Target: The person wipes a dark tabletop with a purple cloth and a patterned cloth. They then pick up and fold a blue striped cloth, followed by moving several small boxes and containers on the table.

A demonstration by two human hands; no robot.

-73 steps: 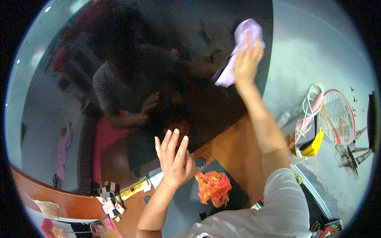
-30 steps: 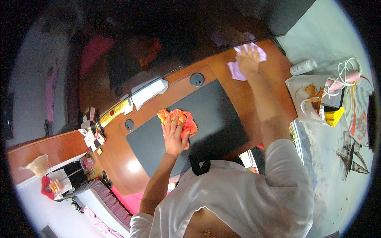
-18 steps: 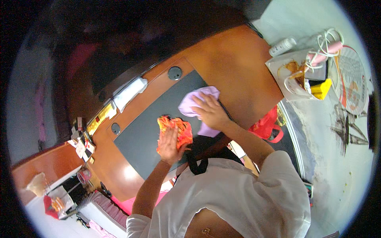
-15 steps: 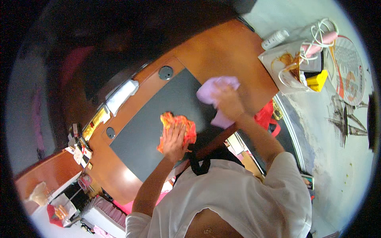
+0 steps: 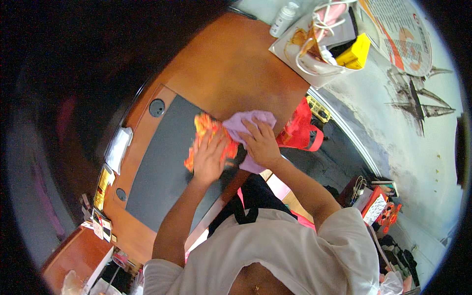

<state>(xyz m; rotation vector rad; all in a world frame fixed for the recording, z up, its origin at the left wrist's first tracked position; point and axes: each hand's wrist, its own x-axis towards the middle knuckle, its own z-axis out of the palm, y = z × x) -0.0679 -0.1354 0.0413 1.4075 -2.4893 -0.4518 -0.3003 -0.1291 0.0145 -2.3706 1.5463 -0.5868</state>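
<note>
My left hand lies flat, fingers spread, on a crumpled orange, red and yellow cloth, slightly blurred, over the black desk pad. Close beside it, my right hand presses on a purple cloth with its fingers stretched out. The purple cloth spans the right end of the pad and the brown wooden desk, and a corner of it hangs toward the near edge. Both cloths meet between my hands; whether one overlaps the other I cannot tell.
At the far right stand a white paper bag holding a yellow box and cords, and a white bottle. A red bag sits by the desk's right edge. Along the left edge lie white papers and small boxes.
My right hand and the purple cloth have come left and nearer, up to the orange cloth. My left hand has shifted toward the pad's right end with its cloth. The view has turned.
</note>
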